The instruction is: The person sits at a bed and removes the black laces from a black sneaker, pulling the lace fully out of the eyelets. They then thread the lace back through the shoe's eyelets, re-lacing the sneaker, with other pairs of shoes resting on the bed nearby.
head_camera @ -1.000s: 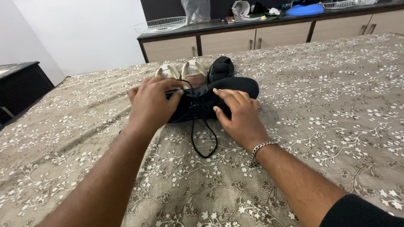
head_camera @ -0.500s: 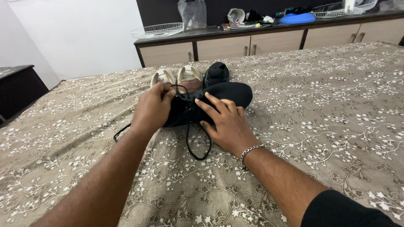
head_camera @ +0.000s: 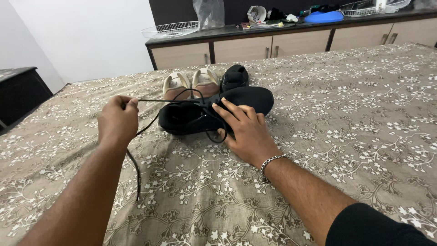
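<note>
Black shoe (head_camera: 214, 111) lies on its side on the floral bedspread (head_camera: 355, 118), toe toward the right, roughly mid-bed. Left hand (head_camera: 118, 120) is raised just left of the shoe, fingers pinched closed on a black lace (head_camera: 150, 123); the lace runs taut from the pinch to the shoe's top, and its free end hangs down past the forearm onto the bedspread. Right hand (head_camera: 243, 132) rests flat on the shoe's near side, fingers spread, pressing rather than gripping; a lace loop sits under the fingertips. Metal bracelet (head_camera: 272, 161) on the right wrist. Behind the shoe: a pair of beige shoes (head_camera: 191, 82), and a second black shoe (head_camera: 234, 76) touching the first. Cabinet (head_camera: 291, 43) stands beyond the bed.
</note>
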The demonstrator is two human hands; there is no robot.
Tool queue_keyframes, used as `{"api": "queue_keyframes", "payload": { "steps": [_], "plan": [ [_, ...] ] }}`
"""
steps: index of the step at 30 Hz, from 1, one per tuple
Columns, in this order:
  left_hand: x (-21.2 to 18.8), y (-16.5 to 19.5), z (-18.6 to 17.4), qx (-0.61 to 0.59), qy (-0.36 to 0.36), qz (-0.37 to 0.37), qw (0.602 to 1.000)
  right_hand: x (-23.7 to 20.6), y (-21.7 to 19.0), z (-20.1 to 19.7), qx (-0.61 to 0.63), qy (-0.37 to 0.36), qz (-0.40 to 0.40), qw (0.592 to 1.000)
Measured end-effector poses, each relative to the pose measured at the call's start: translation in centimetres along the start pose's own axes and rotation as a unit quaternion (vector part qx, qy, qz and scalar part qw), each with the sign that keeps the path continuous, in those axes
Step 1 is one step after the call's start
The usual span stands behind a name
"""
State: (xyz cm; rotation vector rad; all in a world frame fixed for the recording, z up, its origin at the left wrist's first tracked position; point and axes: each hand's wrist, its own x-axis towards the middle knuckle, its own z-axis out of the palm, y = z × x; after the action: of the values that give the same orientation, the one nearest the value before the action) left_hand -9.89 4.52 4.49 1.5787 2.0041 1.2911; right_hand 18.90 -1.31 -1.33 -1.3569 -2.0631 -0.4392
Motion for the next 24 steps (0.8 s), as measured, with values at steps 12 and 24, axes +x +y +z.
{"api": "queue_keyframes", "payload": {
  "steps": [12, 24],
  "plan": [
    [-1.2, 5.0, 1.7, 0.09, -0.098, 0.259, 0.957, -0.1, 0.1, 0.0, 0.007, 0.018, -0.008, 1.0],
    [-2.3, 7.6, 3.1, 0.183, -0.164, 0.231, 0.941, -0.1, -0.1, -0.1, -0.002, 0.007, -0.002, 1.0]
  ]
}}
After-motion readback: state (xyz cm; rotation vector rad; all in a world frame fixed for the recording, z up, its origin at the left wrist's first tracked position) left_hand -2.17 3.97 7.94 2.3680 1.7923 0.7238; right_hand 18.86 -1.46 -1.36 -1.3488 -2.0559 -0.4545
